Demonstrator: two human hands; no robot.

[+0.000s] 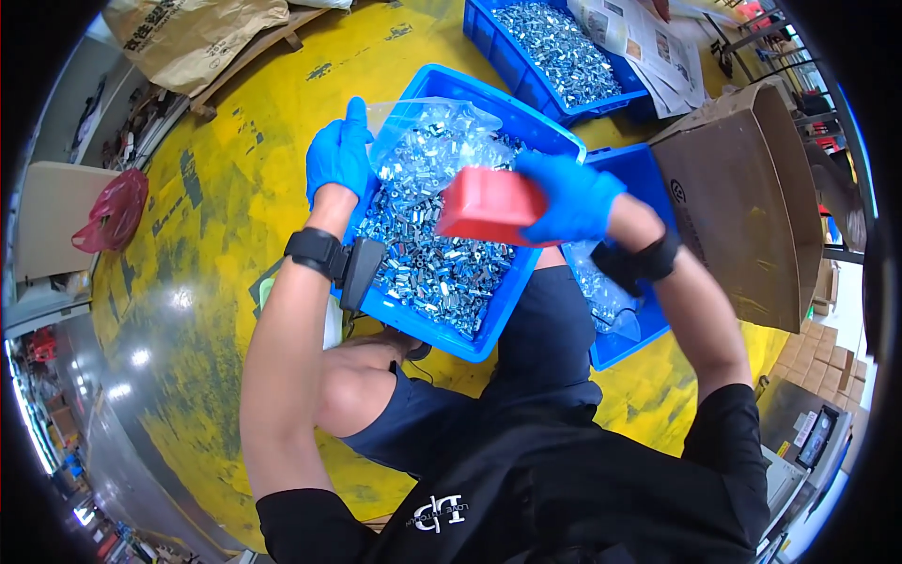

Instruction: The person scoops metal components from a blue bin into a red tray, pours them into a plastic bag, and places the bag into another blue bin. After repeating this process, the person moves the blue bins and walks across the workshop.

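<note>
A blue plastic bin (427, 336) stands before me, holding many small shiny metal pieces (427, 268). At its far left side my left hand (339, 158), in a blue glove, is closed on the edge of a clear plastic bag (451, 117). The bag lies over the far part of the bin with metal pieces in it. My right hand (571, 199), also gloved in blue, grips a red plastic box (487, 207) by its right end, above the bin. That box is tilted and somewhat blurred; its contents cannot be made out.
Right of my knee, another blue bin (658, 183) holds a clear bag of metal pieces (601, 296). A further blue bin (507, 68) full of pieces stands beyond, with newspapers (648, 56) on its edge. A cardboard box (733, 207) is at right. At far left a paper sack (193, 38) rests on a pallet.
</note>
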